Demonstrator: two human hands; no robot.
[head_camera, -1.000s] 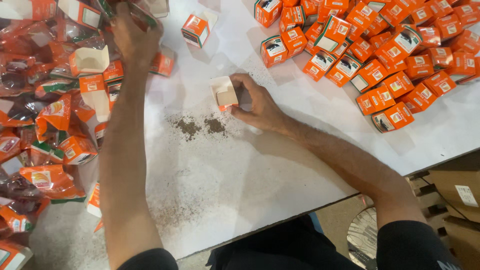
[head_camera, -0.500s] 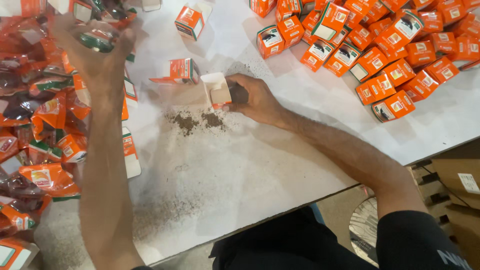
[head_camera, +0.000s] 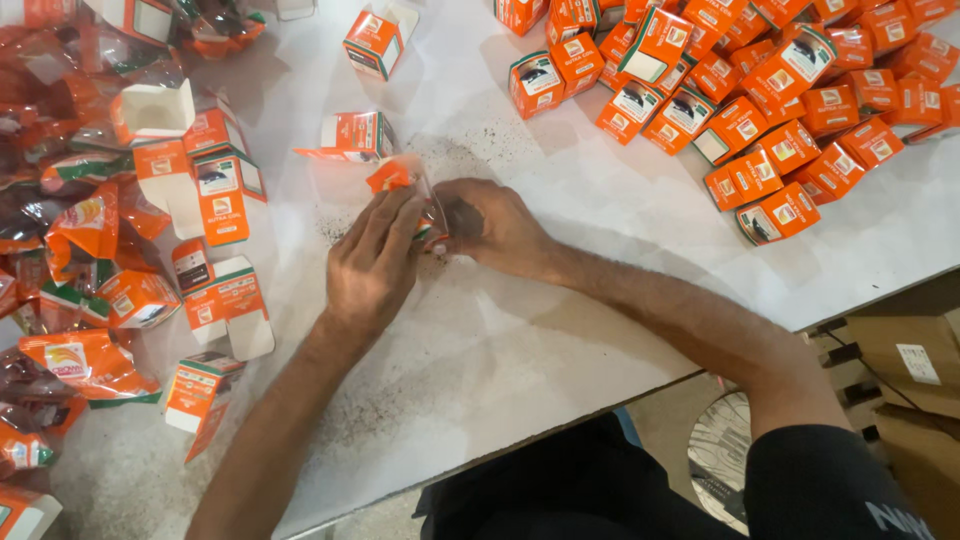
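Observation:
My two hands meet at the middle of the white table (head_camera: 560, 330). My left hand (head_camera: 372, 262) pinches a small orange pouch (head_camera: 392, 177) whose top sticks up above the fingers. My right hand (head_camera: 492, 226) is curled against it from the right, closed around a small carton that both hands almost wholly hide. Dark spilled powder (head_camera: 340, 225) lies on the table just beside and under the hands.
A heap of closed orange cartons (head_camera: 760, 100) fills the upper right. Open and flattened cartons (head_camera: 215, 195) and crinkled orange pouches (head_camera: 70, 225) crowd the left side. One open carton (head_camera: 355, 135) lies just behind my hands. Brown cardboard boxes (head_camera: 900, 350) stand below the table's edge.
My left hand came back from the left pile with a pouch and joined my right hand at the centre. My right hand stayed in place with the carton.

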